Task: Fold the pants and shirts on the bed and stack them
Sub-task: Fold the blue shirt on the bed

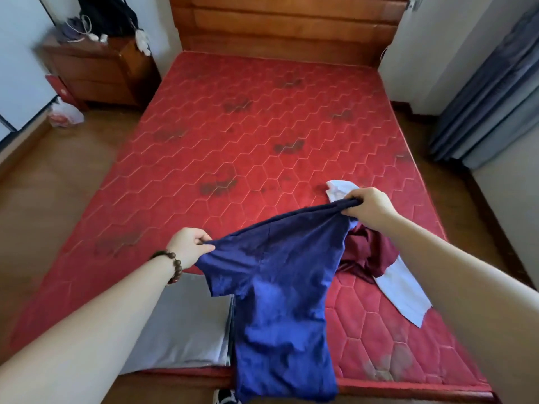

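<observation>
A crumpled maroon garment (369, 252) and a pale blue-white cloth (401, 290) lie partly hidden behind the dark blue short-sleeved shirt (280, 290), whose hem is cut off at the near edge. The red quilted mattress (248, 135) sits in a wooden bed frame, with a folded grey garment (186, 325) near left. The left hand (189, 246) and right hand (370, 208) each pinch the shirt's upper edge with curled fingers, holding it above the near edge of the bed, long axis hanging downward.

Shirt (274, 287): deep blue, plain. Mattress (233, 135): red, quilted in pale hexagon lines, dark blotches. Crumpled garment (369, 249): maroon. Folded piece (186, 325): grey. Cloth (402, 290): white. Headboard (285, 24): reddish-brown wood. Bracelet (173, 265): dark brown beads. Curtain (490, 91): blue-grey.
</observation>
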The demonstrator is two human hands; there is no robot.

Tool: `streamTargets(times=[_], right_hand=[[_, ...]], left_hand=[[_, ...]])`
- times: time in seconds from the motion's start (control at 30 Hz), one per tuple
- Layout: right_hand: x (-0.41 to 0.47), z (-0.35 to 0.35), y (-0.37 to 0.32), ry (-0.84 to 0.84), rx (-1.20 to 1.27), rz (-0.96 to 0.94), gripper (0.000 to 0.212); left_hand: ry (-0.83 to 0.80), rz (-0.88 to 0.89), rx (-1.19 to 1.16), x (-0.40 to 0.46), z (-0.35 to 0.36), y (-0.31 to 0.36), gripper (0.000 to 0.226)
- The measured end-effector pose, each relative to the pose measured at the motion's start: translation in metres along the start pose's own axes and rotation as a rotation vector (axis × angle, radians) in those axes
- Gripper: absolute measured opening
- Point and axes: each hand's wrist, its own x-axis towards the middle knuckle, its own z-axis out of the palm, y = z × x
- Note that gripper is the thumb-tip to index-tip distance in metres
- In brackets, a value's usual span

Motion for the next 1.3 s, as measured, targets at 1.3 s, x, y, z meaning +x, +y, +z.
streamTargets(times=[1.3], right_hand=[[0.262, 0.355, 0.161, -0.175, -0.536, -0.297, 0.056]], left_hand=[[0.13, 0.222, 0.648, 0.306, 0.294, -0.109, 0.064]])
